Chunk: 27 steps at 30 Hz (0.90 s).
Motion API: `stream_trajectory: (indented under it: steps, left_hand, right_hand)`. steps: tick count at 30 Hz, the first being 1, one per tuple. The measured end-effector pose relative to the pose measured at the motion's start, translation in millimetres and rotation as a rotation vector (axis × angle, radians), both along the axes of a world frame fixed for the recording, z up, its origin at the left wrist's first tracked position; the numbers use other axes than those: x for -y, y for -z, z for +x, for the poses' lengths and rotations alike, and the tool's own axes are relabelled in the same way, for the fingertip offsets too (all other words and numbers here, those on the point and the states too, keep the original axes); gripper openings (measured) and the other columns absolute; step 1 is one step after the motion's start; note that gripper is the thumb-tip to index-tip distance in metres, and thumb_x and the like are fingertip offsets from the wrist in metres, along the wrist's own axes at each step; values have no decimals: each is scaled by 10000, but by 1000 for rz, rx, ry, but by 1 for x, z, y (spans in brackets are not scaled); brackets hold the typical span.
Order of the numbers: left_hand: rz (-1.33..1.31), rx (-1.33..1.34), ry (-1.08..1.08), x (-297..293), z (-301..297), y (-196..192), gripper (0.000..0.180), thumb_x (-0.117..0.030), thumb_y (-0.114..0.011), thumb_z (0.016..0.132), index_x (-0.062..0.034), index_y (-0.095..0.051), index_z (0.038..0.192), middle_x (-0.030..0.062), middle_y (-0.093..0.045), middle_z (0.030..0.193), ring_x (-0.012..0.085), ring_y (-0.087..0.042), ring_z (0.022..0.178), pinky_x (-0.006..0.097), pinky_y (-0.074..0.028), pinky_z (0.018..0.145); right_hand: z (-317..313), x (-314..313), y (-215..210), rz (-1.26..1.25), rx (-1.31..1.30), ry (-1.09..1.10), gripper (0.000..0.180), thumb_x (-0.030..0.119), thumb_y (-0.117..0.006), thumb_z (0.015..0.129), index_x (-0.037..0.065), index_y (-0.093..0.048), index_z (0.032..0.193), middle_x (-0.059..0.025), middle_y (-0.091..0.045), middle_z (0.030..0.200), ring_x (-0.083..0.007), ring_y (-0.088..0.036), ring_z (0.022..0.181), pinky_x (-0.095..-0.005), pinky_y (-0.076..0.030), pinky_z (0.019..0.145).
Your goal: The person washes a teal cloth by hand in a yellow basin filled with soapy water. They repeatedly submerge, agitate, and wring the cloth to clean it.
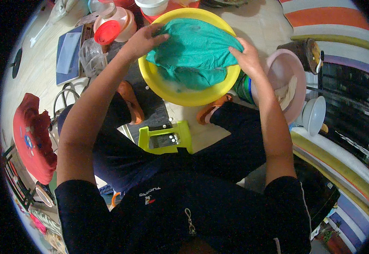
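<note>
Light brightens a pale, faintly grained floor [36, 67] with a dark strip [152, 111] near its middle, while a striped surface [328, 17] in orange, white, olive and purple curves along the right around a dark, barred panel [349, 78].

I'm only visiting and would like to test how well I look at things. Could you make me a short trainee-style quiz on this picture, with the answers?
1. Multiple choice: what does the person's right hand hold?
A) a red lid
B) a green cloth
C) a white bowl

2. True or false: in the picture, the yellow basin is to the left of the pink tub.

3. Fill in the missing colour: the person's footwear is ____.

Key:
1. B. The fingers grip its edge on the right side.
2. True. The tub is farther right, beside the right forearm.
3. Orange.
</note>
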State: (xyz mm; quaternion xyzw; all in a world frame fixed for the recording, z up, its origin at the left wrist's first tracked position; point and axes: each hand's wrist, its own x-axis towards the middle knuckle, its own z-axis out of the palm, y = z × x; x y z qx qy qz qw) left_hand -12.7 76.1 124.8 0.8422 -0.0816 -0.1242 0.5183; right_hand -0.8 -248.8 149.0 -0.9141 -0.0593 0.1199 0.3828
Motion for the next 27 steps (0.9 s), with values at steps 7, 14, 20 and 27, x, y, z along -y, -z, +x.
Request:
stream_trajectory:
  steps: [7, 14, 20, 27]
  left_hand:
    - [398, -40, 312, 19, -38, 47, 1037, -254, -742, 671, -201, -37, 1429, 250, -443, 1254, 405, -406, 1194, 471, -315, 1002]
    - [790, 165, 219, 62, -51, 46, 1130, -299, -825, 510, -347, -144, 1411, 109, -151, 1466, 409, -182, 1315, 601, -260, 979]
    - [833, 102, 203, 78, -34, 80, 1151, -310, -822, 509, -347, -113, 1415, 134, -170, 1463, 451, -230, 1283, 628, -276, 952]
    - [821, 189, 236, 73, -24, 156, 856, -329, -719, 631, -280, -290, 1371, 147, -469, 1257, 370, -418, 1178, 536, -360, 927]
  right_hand:
    - [-47, -6, 40, -194, 42, -91, 699, 21, -579, 798, 205, -259, 1392, -184, -179, 1443, -333, -236, 1320, -375, -258, 1055]
    - [-80, -66, 82, -471, 77, -133, 854, 548, -673, 684, 260, -281, 1386, -179, -60, 1465, -454, -193, 1285, -603, -282, 960]
    - [-68, -73, 112, -442, 132, -26, 856, 521, -703, 652, 289, -300, 1370, -185, -149, 1444, -457, -280, 1214, -624, -340, 880]
    - [-47, -76, 130, -228, -243, -1, 769, 417, -692, 702, 253, -320, 1354, -214, -413, 1282, -421, -502, 1040, -497, -415, 872]
